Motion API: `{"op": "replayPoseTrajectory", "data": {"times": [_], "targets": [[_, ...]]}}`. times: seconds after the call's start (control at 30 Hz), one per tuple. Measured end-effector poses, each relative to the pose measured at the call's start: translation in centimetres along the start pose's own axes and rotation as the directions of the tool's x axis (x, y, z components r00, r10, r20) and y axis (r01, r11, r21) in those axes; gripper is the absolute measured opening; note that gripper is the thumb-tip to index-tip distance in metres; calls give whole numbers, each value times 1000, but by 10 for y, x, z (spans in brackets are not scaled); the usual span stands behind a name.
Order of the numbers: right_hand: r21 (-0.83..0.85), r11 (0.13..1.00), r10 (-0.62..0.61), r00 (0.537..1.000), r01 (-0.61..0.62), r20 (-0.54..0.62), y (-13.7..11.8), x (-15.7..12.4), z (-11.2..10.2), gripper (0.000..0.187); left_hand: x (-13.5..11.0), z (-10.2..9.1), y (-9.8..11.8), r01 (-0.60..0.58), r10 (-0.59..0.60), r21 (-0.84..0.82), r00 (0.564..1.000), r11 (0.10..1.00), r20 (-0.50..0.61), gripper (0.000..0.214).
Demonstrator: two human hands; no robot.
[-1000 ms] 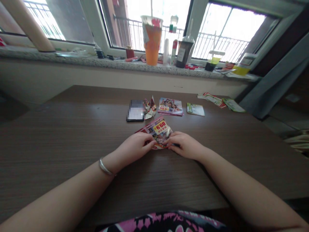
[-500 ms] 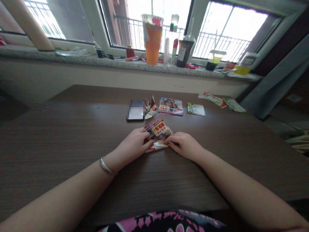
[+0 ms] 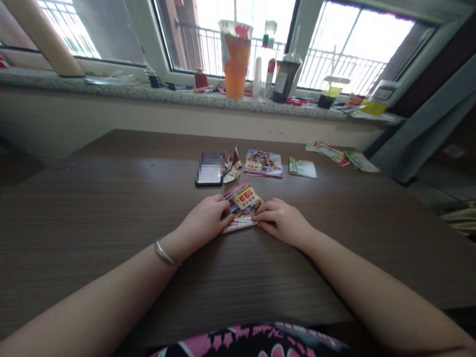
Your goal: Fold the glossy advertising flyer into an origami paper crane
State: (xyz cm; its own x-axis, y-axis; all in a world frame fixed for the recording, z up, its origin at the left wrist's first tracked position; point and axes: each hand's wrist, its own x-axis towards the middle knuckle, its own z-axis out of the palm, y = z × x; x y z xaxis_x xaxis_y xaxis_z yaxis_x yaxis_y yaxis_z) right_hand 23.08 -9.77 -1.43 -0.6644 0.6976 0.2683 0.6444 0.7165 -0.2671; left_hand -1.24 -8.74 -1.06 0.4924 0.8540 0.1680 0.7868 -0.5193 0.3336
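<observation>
Leaflet [image 3: 245, 199] on brown table [image 3: 111, 198] below windowsill [image 3: 186, 100]

One left hand [image 3: 208, 218], one right hand [image 3: 283, 222], one silver bangle [image 3: 163, 253], one partly folded flyer [image 3: 244, 199], one phone [image 3: 209, 173], one crumpled paper [image 3: 233, 169], one flyer stack [image 3: 265, 163] too overlapped to count, one small paper stack [image 3: 304, 169] likewise, three plastic cups with straws [image 3: 237, 67].

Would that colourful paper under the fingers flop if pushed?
The colourful paper would probably bend easily: its near edge looks folded over. It looks thin, so likely light. It might not slide much, with the left hand and right hand both touching it.
</observation>
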Motion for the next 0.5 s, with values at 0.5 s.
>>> {"op": "replayPoseTrajectory", "data": {"times": [0.5], "targets": [[-95,995,43,999,-40,27,-3,1,0,25,1,3,-2,30,-31,-31,999,999,-36,13]]}}
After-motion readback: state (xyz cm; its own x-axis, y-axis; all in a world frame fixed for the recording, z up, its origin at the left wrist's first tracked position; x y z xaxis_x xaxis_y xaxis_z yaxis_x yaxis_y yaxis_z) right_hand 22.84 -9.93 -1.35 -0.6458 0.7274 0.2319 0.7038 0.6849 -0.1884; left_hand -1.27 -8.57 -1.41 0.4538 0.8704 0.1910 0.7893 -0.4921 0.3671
